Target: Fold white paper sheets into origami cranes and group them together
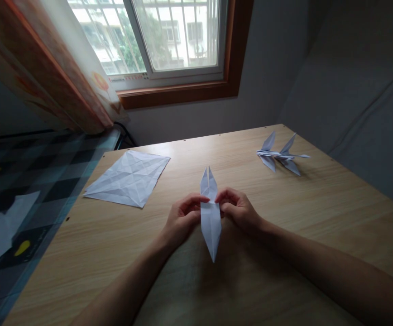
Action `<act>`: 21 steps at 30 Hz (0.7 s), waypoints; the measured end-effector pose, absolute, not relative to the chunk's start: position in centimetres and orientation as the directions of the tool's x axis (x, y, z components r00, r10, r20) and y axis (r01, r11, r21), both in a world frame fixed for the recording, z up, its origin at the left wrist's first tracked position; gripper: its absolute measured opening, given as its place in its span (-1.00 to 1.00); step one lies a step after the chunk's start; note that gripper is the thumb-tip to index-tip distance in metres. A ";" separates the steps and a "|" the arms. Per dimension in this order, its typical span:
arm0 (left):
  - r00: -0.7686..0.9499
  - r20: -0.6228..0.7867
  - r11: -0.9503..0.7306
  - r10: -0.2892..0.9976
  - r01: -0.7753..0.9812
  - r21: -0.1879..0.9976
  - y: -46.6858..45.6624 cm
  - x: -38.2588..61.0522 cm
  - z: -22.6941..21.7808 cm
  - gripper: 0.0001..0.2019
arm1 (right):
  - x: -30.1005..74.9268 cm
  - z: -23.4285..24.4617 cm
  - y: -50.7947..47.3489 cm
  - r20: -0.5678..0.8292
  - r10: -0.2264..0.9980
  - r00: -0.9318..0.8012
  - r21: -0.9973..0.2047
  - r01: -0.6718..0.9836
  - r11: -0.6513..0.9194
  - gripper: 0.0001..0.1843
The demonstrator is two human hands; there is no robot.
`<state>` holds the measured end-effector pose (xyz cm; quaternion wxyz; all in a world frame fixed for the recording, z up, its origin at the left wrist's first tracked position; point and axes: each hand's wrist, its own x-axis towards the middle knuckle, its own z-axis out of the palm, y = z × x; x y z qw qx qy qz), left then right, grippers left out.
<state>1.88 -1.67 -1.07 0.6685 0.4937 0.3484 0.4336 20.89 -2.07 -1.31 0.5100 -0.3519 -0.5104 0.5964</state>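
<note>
A long white folded paper (210,222) is held upright between my two hands, above the wooden table. Its lower end narrows to one point, and its upper end splits into two slim points. My left hand (183,215) pinches its left edge near the middle crease. On the opposite edge, at about the same height, the fingers of my right hand (239,209) are closed on it. Some fingertips are hidden behind the paper.
A creased white paper sheet (128,179) lies flat at the table's left. At the back right rests a finished-looking origami figure (280,155) with pointed wings. More white paper (4,226) lies on the checked cloth (64,151) beside the table (305,226). A window (179,36) is behind.
</note>
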 end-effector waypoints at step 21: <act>0.205 0.049 -0.018 0.978 -0.147 0.989 -2.1 2.8 -1.0 -0.79 | 19.9 -1.9 -2.6 0.101 0.980 -0.173 -0.970 -0.236 0.059 -0.66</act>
